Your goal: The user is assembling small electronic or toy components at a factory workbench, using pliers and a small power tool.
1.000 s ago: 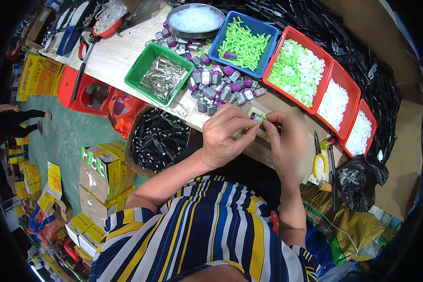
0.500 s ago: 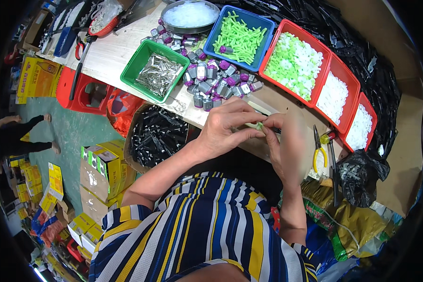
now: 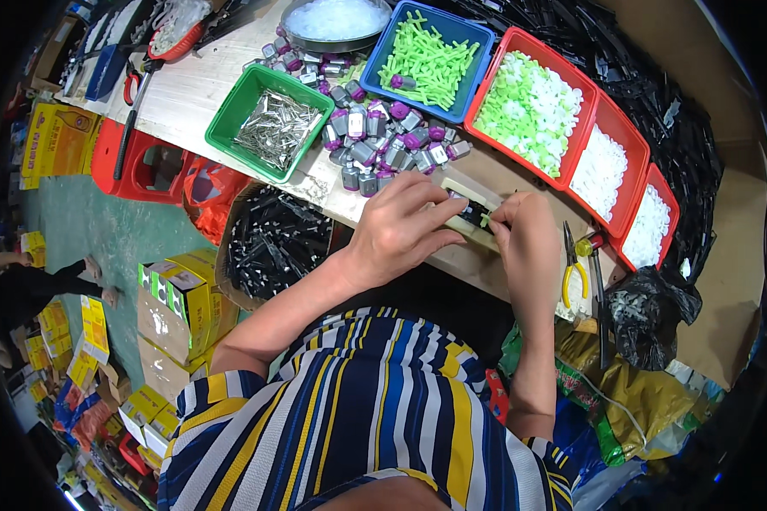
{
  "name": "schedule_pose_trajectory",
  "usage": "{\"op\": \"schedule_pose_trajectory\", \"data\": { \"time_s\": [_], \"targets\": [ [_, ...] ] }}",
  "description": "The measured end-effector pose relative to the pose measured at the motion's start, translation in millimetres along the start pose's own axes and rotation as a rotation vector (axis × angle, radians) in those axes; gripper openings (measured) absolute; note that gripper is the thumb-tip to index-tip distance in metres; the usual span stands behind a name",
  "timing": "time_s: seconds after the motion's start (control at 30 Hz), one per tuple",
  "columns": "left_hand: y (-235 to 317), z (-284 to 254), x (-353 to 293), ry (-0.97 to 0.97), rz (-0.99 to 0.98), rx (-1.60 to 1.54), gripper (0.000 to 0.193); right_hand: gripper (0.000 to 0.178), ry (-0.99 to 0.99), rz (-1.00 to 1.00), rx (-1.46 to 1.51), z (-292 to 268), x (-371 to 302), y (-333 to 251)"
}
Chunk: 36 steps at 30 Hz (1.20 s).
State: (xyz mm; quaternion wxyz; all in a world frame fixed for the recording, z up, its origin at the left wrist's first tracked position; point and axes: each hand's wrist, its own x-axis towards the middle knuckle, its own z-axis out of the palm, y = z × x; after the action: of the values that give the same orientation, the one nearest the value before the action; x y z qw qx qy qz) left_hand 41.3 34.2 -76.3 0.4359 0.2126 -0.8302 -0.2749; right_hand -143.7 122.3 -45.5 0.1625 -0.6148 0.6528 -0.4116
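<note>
At the table's near edge lies a narrow cream holder (image 3: pixel 462 226) with a black part (image 3: pixel 477 215) in it. My left hand (image 3: pixel 407 223) rests at the holder's left end, index finger and thumb stretched out and apart; the rest of its fingers are partly hidden. Above the holder's right end, my right hand (image 3: pixel 527 228) pinches a small light-green plastic piece (image 3: pixel 485 220) close to the black part. Behind my left hand lies a loose pile of small grey-and-purple blocks (image 3: pixel 383 140).
Around the pile stand a green bin (image 3: pixel 222 128) of metal pins, a blue bin (image 3: pixel 486 64) of green sticks and a red bin (image 3: pixel 578 75) of green and white pieces. Yellow-handled pliers (image 3: pixel 574 277) and a black plastic bag (image 3: pixel 652 315) lie right. A box (image 3: pixel 268 243) of black parts stands left.
My hands have drawn apart, uncovering the holder and black part. The green piece, held up between both hands before, is now down at the black part in my right fingers.
</note>
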Motion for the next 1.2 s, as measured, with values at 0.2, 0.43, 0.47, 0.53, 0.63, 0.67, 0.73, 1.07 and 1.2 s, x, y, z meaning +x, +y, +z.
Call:
{"op": "schedule_pose_trajectory", "data": {
  "time_s": [0.2, 0.43, 0.47, 0.53, 0.63, 0.67, 0.73, 1.07, 1.2],
  "targets": [
    [5.8, 10.1, -11.5, -0.054, 0.131, 0.178, 0.046, 0.016, -0.024, -0.081, -0.046, 4.8, 5.7, 2.6],
    [1.8, 17.2, -13.9, -0.104, 0.184, 0.268, 0.047, 0.014, -0.084, -0.057, -0.015, 5.6, 10.2, 3.8],
    [1.4, 17.3, -13.9, -0.104, 0.186, 0.269, 0.048, 0.013, -0.095, -0.036, 0.010, 5.9, 10.5, 4.0],
    [-0.5, 18.1, -15.0, -0.112, 0.199, 0.282, 0.044, 0.013, -0.101, -0.037, 0.004, 4.9, 10.9, 6.0],
    [-2.6, 18.9, -16.5, -0.122, 0.218, 0.305, 0.040, 0.013, -0.109, -0.042, 0.000, 4.3, 11.7, 6.9],
    [-3.0, 19.0, -16.6, -0.125, 0.224, 0.313, 0.040, 0.013, -0.110, -0.046, 0.001, 4.1, 12.0, 7.0],
    [-3.0, 19.8, -15.2, -0.119, 0.226, 0.305, 0.043, 0.013, -0.107, -0.045, 0.001, 4.9, 11.4, 9.3],
    [-8.7, 20.7, -17.7, -0.133, 0.268, 0.321, 0.043, 0.015, -0.104, -0.005, 0.075, 5.7, 8.9, 13.9],
    [-9.4, 19.0, -18.2, -0.134, 0.271, 0.326, 0.042, 0.016, -0.113, 0.017, 0.098, 8.0, 10.1, 15.1]
  ]
}}
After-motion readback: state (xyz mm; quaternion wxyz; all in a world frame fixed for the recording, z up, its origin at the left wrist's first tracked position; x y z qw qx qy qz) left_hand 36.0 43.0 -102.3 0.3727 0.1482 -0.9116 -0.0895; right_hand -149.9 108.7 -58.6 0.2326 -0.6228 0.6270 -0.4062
